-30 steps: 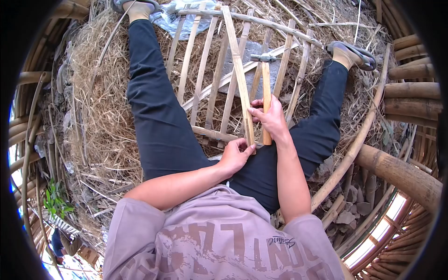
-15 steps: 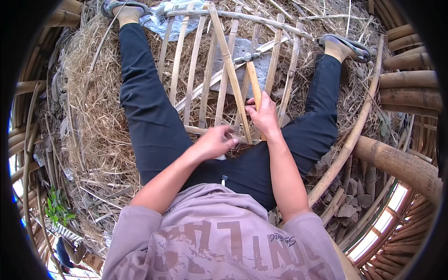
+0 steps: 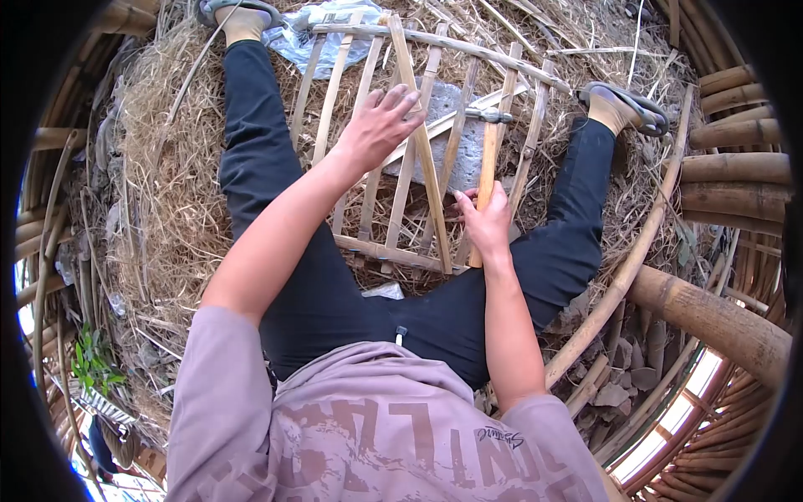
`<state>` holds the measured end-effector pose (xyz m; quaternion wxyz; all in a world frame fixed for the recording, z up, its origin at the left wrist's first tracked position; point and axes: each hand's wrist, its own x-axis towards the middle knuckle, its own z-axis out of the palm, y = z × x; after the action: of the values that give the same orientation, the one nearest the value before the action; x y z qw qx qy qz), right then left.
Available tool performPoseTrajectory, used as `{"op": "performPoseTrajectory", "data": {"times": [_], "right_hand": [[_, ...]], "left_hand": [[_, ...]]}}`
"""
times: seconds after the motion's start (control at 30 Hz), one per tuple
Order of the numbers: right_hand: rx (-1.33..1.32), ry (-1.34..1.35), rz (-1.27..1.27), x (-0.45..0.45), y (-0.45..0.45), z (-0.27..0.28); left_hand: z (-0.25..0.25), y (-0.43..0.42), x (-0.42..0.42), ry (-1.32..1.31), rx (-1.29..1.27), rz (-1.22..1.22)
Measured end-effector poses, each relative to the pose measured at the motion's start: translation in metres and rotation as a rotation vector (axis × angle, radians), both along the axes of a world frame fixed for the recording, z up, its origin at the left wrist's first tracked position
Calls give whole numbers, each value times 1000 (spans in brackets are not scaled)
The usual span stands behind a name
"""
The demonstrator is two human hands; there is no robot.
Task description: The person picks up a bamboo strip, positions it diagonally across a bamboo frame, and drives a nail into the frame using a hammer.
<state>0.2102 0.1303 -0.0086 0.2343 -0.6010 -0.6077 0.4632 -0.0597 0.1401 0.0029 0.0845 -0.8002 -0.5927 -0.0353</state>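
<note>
A hammer with a wooden handle [image 3: 488, 163] is in my right hand [image 3: 488, 219], whose fingers wrap round the shaft. Its metal head [image 3: 489, 115] points away from me, above the right slats of a bamboo frame [image 3: 372, 32]. My left hand [image 3: 378, 130] is over the frame's middle, fingers apart, beside a slanted bamboo strip [image 3: 429, 167]; whether it touches the strip I cannot tell. That strip lies across the other slats. Below the frame sits a flat grey stone block [image 3: 464, 159].
Dry straw [image 3: 176, 201] covers the ground between and around my outstretched legs [image 3: 259, 125]. A clear plastic bag [image 3: 293, 38] lies by the frame's far left corner. Thick bamboo poles [image 3: 711, 318] stand at the right, with broken stones [image 3: 619, 389] below them.
My left hand has moved from the frame's near edge forward over its slats. The hammer has shifted right and turned more upright in the view, still in my right hand.
</note>
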Motion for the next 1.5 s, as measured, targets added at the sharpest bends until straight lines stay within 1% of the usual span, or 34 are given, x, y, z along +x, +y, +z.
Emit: {"op": "performPoseTrajectory", "data": {"times": [0.03, 0.17, 0.23, 0.43, 0.53, 0.63, 0.87, 0.9, 0.93, 1.0, 1.1, 1.13, 1.2, 1.23, 1.33, 1.37, 1.47, 1.5], "right_hand": [[-4, 54, -35, 0, 1, -2], [-45, 74, -74, 5, 5, -2], [-99, 112, -118, 1, 4, 11], [-111, 157, -156, 0, 6, 12], [-100, 162, -161, 1, 7, 11], [-89, 180, -161, 2, 6, 12], [-105, 165, -189, 2, 4, 16], [-104, 157, -191, 2, 5, 15], [-102, 149, -191, 1, 7, 15], [-107, 134, -185, 2, 8, 17], [-108, 139, -174, 0, 7, 19], [-105, 137, -170, 0, 7, 18], [-96, 132, -162, -1, 7, 17], [-99, 132, -157, -1, 7, 18], [-102, 133, -147, -1, 7, 19], [-103, 134, -145, -1, 7, 18], [-109, 136, -148, 0, 7, 16], [-114, 137, -151, 0, 7, 15]], "left_hand": [[-4, 5, 0, 21, -36, -11], [-15, 22, -5, 102, -29, -112], [-10, 27, -6, 141, -15, -141], [2, 30, -1, 165, -64, -106], [4, 26, -7, 146, -105, -136], [4, 19, -15, 197, -91, -151], [-13, 5, -20, 81, 4, -125], [-5, 4, -17, 104, -148, -103], [1, 1, -14, 109, -188, -97], [5, -3, -13, 99, -256, -108], [13, -12, -5, 37, -278, -184], [13, -17, -1, -25, -280, -221], [7, -26, 6, -149, -280, -294], [-1, -30, 8, -176, -248, -339], [-18, -40, 17, -258, -253, -408], [-27, -41, 19, -287, -171, -444], [-35, -43, 20, -312, -240, -422], [-36, -42, 22, -326, -223, -407]]}}
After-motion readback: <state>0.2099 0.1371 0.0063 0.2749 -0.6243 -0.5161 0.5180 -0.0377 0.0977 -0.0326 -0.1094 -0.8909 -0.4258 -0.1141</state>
